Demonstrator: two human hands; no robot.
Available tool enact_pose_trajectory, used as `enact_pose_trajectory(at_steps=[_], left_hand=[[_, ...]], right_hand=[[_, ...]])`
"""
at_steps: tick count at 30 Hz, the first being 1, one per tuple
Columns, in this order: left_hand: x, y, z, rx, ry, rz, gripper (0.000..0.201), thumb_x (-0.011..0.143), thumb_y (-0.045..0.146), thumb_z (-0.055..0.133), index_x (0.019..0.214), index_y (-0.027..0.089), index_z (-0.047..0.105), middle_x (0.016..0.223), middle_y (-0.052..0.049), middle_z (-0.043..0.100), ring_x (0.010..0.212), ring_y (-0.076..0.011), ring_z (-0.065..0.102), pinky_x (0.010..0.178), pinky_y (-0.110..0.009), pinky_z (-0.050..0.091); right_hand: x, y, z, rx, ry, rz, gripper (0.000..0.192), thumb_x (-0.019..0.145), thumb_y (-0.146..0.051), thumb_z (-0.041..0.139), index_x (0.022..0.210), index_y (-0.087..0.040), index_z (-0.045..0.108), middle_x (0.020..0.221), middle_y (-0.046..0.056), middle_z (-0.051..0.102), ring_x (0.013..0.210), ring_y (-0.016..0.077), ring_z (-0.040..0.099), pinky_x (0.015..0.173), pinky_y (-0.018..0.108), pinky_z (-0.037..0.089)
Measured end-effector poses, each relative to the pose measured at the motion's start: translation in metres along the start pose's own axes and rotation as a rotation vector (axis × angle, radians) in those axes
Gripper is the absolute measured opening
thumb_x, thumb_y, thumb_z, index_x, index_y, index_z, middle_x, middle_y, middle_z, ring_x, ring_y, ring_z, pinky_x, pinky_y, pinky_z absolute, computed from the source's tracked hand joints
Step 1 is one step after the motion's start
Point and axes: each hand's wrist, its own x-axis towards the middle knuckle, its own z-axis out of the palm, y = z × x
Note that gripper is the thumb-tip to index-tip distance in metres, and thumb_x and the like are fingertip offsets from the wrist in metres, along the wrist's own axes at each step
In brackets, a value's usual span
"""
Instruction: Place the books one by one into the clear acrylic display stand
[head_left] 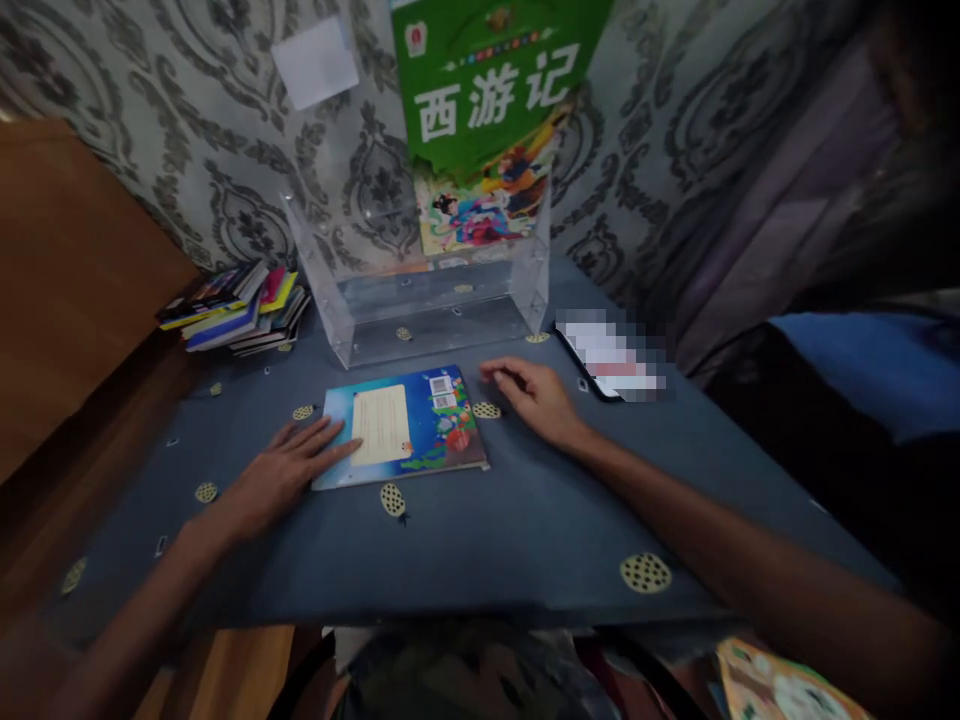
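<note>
A thin blue book (418, 425) lies flat on the dark blue tablecloth, its cream text panel and a barcode facing up. My left hand (289, 462) rests with fingers spread on the book's left edge, one fingertip reaching the cream panel. Just off the book's right side, my right hand (536, 395) hovers low or rests on the cloth; I cannot tell which. Its fingers are loosely curled, with the index finger and thumb near each other, and I see nothing in them. Behind the book stands a clear acrylic stand (442, 335).
A green book (480, 110) stands upright in the acrylic stand. At the back left is a pile of books (240, 308); a phone (611, 360) lies on the right. A white card (315, 62) is at the wall. Another book (780, 685) shows below the table's front edge.
</note>
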Motion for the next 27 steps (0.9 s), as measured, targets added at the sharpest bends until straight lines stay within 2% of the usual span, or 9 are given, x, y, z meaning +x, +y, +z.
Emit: enact_pose_trajectory(at_steps=[3,6,9,11,14,18,23,27], left_hand=[[0.013,0.016,-0.015,-0.036,-0.026,0.073,0.066,0.094,0.008,0.038,0.153,0.039,0.038,0.154,-0.005,0.048,0.143,-0.0292,0.045,0.114,-0.061,0.037],[0.039,0.054,-0.016,-0.132,0.065,0.159,0.048,0.103,0.031,0.042,0.151,0.030,0.041,0.152,-0.008,0.051,0.141,-0.0256,0.047,0.114,-0.048,0.042],[0.072,0.088,-0.004,-0.141,0.202,0.147,0.058,0.098,0.051,0.054,0.148,0.025,0.043,0.151,-0.013,0.050,0.139,-0.0309,0.047,0.111,-0.051,0.043],[0.090,0.098,0.004,-0.132,0.250,0.129,0.060,0.095,0.054,0.058,0.145,0.023,0.046,0.146,-0.015,0.053,0.133,-0.0331,0.051,0.107,-0.053,0.044],[0.102,0.095,0.008,-0.139,0.275,0.125,0.055,0.095,0.055,0.057,0.139,0.023,0.051,0.137,-0.013,0.059,0.124,-0.0321,0.056,0.101,-0.052,0.047],[0.102,0.083,0.002,-0.183,0.274,0.166,0.050,0.097,0.057,0.052,0.134,0.023,0.057,0.135,-0.012,0.061,0.118,-0.0316,0.059,0.097,-0.051,0.050],[0.107,0.077,-0.006,-0.437,0.241,0.177,0.039,0.099,0.050,0.052,0.129,0.028,0.065,0.130,-0.008,0.063,0.118,-0.0279,0.059,0.096,-0.045,0.051],[0.114,0.073,-0.006,-0.655,0.188,0.155,0.030,0.098,0.046,0.057,0.121,0.032,0.070,0.125,-0.007,0.066,0.114,-0.0266,0.060,0.093,-0.045,0.054]], right_hand=[[-0.006,-0.001,-0.005,-0.027,-0.063,-0.028,0.029,0.094,-0.021,0.047,0.110,-0.018,0.071,0.095,0.006,0.077,0.087,0.0202,0.072,0.080,0.035,0.057],[-0.013,-0.004,-0.006,-0.082,-0.126,-0.092,0.029,0.095,-0.020,0.046,0.111,-0.017,0.070,0.096,0.007,0.077,0.087,0.0197,0.071,0.080,0.035,0.055],[-0.017,-0.005,-0.005,-0.109,-0.149,-0.155,0.030,0.096,-0.019,0.045,0.113,-0.017,0.070,0.101,0.007,0.076,0.089,0.0193,0.070,0.082,0.034,0.054],[-0.018,-0.005,-0.006,-0.115,-0.169,-0.191,0.030,0.097,-0.017,0.045,0.113,-0.019,0.069,0.103,0.007,0.075,0.090,0.0188,0.069,0.083,0.033,0.054],[-0.017,-0.005,-0.008,-0.127,-0.224,-0.234,0.030,0.097,-0.015,0.044,0.112,-0.020,0.070,0.104,0.006,0.075,0.092,0.0184,0.069,0.085,0.032,0.053],[-0.019,-0.006,-0.011,-0.130,-0.242,-0.262,0.029,0.097,-0.014,0.043,0.112,-0.018,0.069,0.104,0.007,0.074,0.093,0.0184,0.068,0.086,0.032,0.052],[-0.029,-0.004,-0.013,-0.110,-0.233,-0.294,0.028,0.099,-0.017,0.044,0.113,-0.020,0.067,0.105,0.007,0.074,0.097,0.0188,0.068,0.086,0.032,0.053],[-0.032,-0.004,-0.016,-0.090,-0.239,-0.280,0.029,0.098,-0.014,0.045,0.115,-0.022,0.067,0.104,0.006,0.074,0.095,0.0180,0.069,0.083,0.031,0.054]])
